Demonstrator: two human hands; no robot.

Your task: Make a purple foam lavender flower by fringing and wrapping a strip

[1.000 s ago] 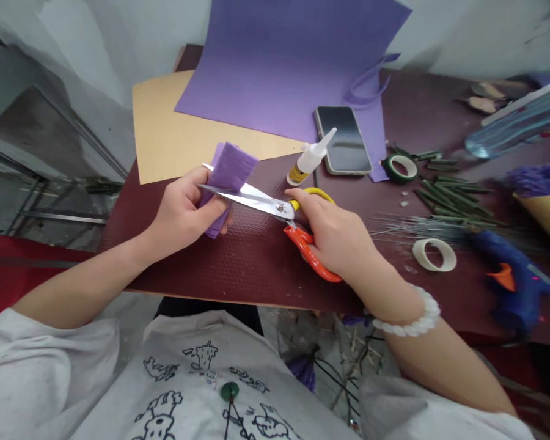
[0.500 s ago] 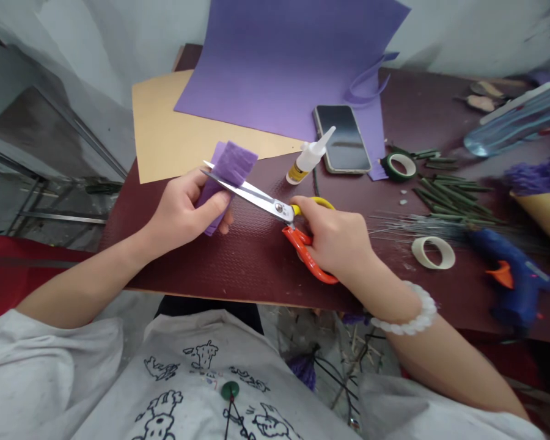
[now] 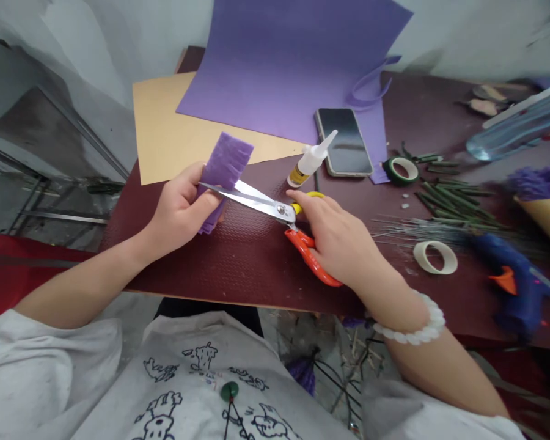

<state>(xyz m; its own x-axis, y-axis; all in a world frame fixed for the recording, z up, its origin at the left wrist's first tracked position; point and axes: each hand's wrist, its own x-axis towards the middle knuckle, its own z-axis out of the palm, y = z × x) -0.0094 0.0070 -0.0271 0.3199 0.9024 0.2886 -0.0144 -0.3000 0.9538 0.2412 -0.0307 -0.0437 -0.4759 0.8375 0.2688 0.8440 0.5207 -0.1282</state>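
My left hand (image 3: 186,205) pinches a folded strip of purple crepe-like paper (image 3: 229,160) between thumb and fingers. Several slits run in from the strip's right edge, giving it a fringe. In my right hand (image 3: 343,241) are scissors (image 3: 261,203) with one yellow and one red handle. Their blades are parted and lie around the strip just above my left thumb, one blade in front and the other partly behind the paper. Just beyond the scissors, a small white glue bottle (image 3: 309,162) with a pointed nozzle stands on the dark red table (image 3: 252,263).
Large purple sheet (image 3: 284,67) and tan sheet (image 3: 160,134) lie at the back. A phone (image 3: 346,143), green tape roll (image 3: 401,170), green stems (image 3: 451,198), thin wires (image 3: 403,229), cream tape roll (image 3: 421,264) and blue glue gun (image 3: 522,275) sit to the right.
More of the purple strip now shows above the blades, with its slits fanned out. The scissors' crossing point on the strip is lower, nearer my left thumb.
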